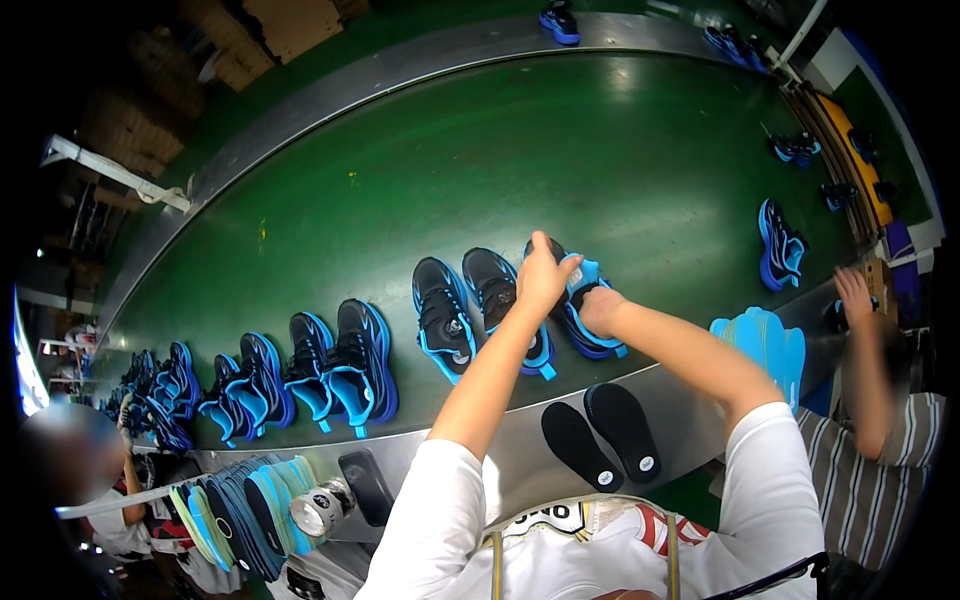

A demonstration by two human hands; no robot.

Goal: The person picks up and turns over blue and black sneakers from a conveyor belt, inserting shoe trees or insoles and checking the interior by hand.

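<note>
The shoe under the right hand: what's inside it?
The right hand enters the shoe near its light blue tongue. Its fingertips and the bottom inside are covered, so whether an insole lies there cannot be told.

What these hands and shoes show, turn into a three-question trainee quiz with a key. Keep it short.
1. Which hand reaches into the opening of the black-and-blue shoe?
2. True or false: the two black insoles are stacked one on top of the other.
3. What colour is the work surface under that shoe? A) red B) green C) white

Key:
1. The right hand.
2. False; they lie side by side on the metal edge.
3. B
</note>
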